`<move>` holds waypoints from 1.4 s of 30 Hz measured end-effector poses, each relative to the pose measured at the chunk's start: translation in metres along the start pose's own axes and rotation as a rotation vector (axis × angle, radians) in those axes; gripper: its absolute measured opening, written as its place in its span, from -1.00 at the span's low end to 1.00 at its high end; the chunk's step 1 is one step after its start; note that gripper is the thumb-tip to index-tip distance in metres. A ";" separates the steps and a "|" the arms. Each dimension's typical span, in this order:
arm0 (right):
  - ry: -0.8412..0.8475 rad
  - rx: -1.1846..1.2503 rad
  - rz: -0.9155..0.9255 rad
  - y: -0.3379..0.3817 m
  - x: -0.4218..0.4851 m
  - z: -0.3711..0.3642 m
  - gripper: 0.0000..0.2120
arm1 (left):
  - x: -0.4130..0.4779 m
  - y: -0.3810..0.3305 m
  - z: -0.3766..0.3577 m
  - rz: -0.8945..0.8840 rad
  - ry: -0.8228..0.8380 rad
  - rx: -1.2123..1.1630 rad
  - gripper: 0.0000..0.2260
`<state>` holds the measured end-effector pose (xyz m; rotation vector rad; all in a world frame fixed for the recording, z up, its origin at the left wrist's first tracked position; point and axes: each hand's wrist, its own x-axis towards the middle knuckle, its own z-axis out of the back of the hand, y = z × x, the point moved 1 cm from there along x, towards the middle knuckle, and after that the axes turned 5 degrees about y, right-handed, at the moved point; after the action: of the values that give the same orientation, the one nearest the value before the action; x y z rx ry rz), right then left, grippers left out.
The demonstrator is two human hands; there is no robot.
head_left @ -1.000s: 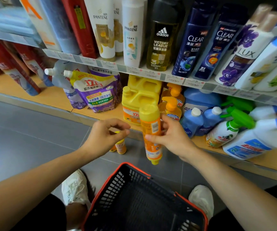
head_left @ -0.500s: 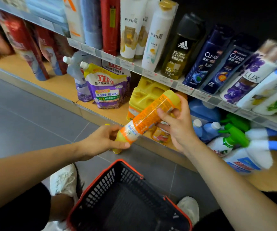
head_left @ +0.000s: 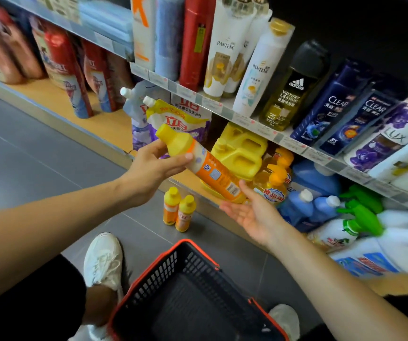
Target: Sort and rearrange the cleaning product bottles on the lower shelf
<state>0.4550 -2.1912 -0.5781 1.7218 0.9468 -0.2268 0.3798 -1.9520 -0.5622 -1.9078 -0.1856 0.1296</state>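
Observation:
An orange bottle with a yellow cap point(head_left: 207, 166) is tilted in front of the lower shelf point(head_left: 114, 121), cap up-left, base down-right. My left hand point(head_left: 148, 168) grips it just below the neck. Palm up with fingers straight, my right hand point(head_left: 252, 212) lies under the bottle's base. Two small matching orange bottles point(head_left: 178, 209) stand on the floor below the shelf edge. The shelf holds purple refill pouches point(head_left: 178, 121), yellow jugs point(head_left: 239, 148), blue bottles point(head_left: 306, 207) and green-trigger spray bottles point(head_left: 360, 217).
A black basket with a red rim point(head_left: 173, 254) sits on the grey floor between my white shoes point(head_left: 104, 257). The upper shelf point(head_left: 247, 119) carries shampoo and body-wash bottles. Red and blue packs point(head_left: 65, 70) stand at the lower shelf's left end.
The bottle has swung round so its cap points up-left. My left hand now carries it near the neck. My right hand has let go and opened beneath its base.

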 end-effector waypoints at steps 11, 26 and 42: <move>-0.040 -0.264 -0.130 -0.019 -0.004 -0.008 -0.58 | 0.008 -0.019 -0.006 -0.021 0.116 0.221 -0.44; 0.055 -0.440 -0.197 -0.025 -0.004 -0.013 -0.37 | 0.007 -0.020 -0.013 0.036 0.107 0.249 -0.46; -0.187 -1.773 0.646 0.061 0.034 -0.008 -0.36 | 0.076 -0.014 0.004 -0.143 -0.029 0.834 -0.51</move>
<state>0.5169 -2.1724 -0.5506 0.2247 0.1241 0.7000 0.4527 -1.9292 -0.5507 -1.0591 -0.2404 0.1139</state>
